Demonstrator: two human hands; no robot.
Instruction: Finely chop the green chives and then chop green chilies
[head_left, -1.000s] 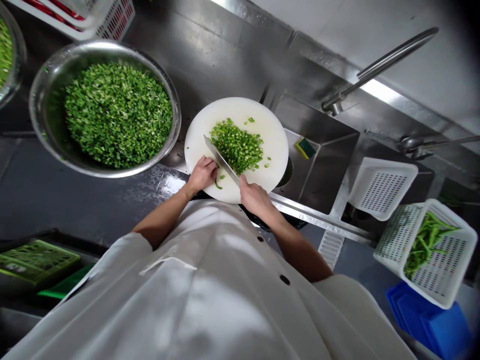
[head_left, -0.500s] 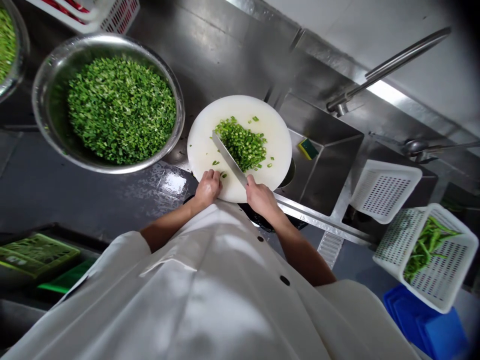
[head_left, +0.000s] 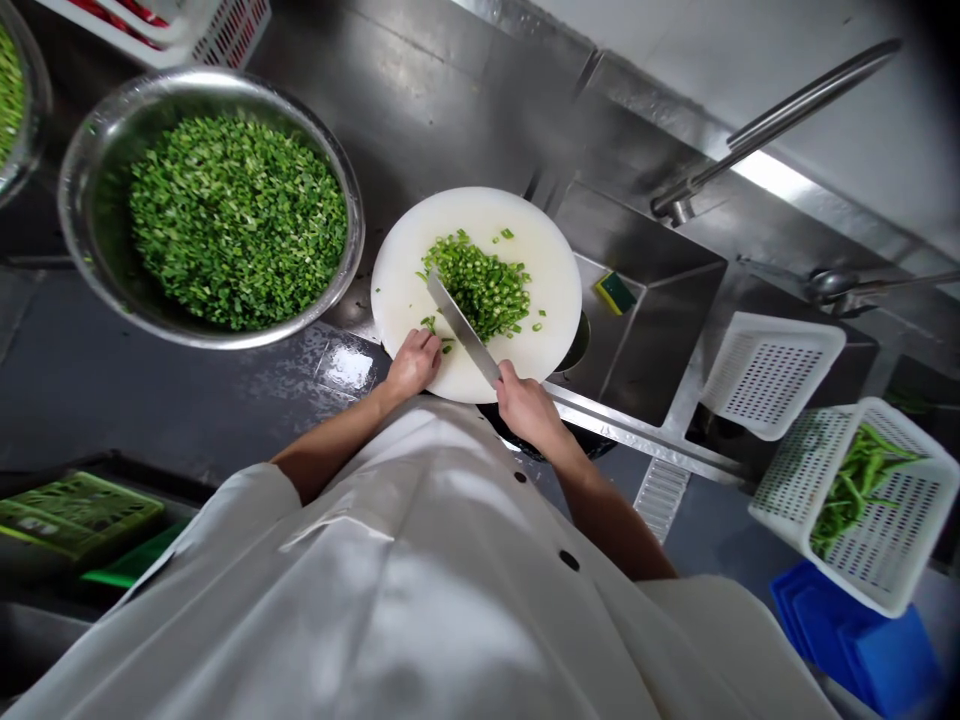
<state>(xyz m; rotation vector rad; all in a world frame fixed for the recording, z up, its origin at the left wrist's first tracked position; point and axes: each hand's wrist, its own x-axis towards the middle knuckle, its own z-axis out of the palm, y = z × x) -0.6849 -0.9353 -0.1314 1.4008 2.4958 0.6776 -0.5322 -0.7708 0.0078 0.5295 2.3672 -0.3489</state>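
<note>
My right hand (head_left: 527,404) is wrapped round the handle of a kitchen knife (head_left: 463,332), whose blade slants up and left across a round white cutting board (head_left: 551,290). Along the blade's right side lies a heap of chopped green chili peppers (head_left: 487,285). My left hand (head_left: 415,362) rests at the near left edge of the board, fingers curled together. A few loose green bits (head_left: 429,323) lie right by its fingertips; what the fingers hold, if anything, is hidden.
A big steel bowl (head_left: 71,215) of chopped greens stands left of the board. To the right are a sink (head_left: 637,340) with a sponge (head_left: 615,293), a faucet (head_left: 776,125), a white basket (head_left: 772,375) and another basket (head_left: 889,560) with whole green chilies.
My left hand has shifted slightly up and left on the board, toward the loose green bits. The knife has moved very little and stays in my right hand.
</note>
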